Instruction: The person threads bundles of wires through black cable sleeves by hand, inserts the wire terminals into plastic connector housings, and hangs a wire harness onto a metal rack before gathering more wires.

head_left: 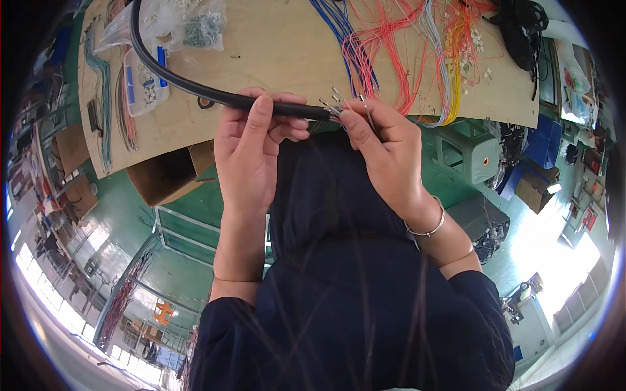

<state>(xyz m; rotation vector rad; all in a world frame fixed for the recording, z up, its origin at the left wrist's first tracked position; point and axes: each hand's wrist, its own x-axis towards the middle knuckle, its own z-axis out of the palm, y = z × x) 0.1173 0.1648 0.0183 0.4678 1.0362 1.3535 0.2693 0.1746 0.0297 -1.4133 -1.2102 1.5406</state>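
Note:
A thick black cable [195, 88] curves in from the top left and runs to the right across the front of the table. My left hand [251, 146] is wrapped round it near its end, thumb on top. Out of the cable's end come several thin wires with metal terminals [336, 101], fanned slightly apart. My right hand [388, 146] pinches some of these wires between thumb and fingers, just beyond the end of the black sheath. One terminal sticks up between the right fingers. Where exactly the right fingertips grip is partly hidden.
On the wooden table [280, 39] lie blue wires [345, 39], red wires [391, 52] and yellow wires [454, 78]. A clear plastic box [140, 85], plastic bags [202, 29] and a tape roll [205, 103] sit at the left. Below stand a cardboard box [163, 176] and a grey-green stool [466, 153].

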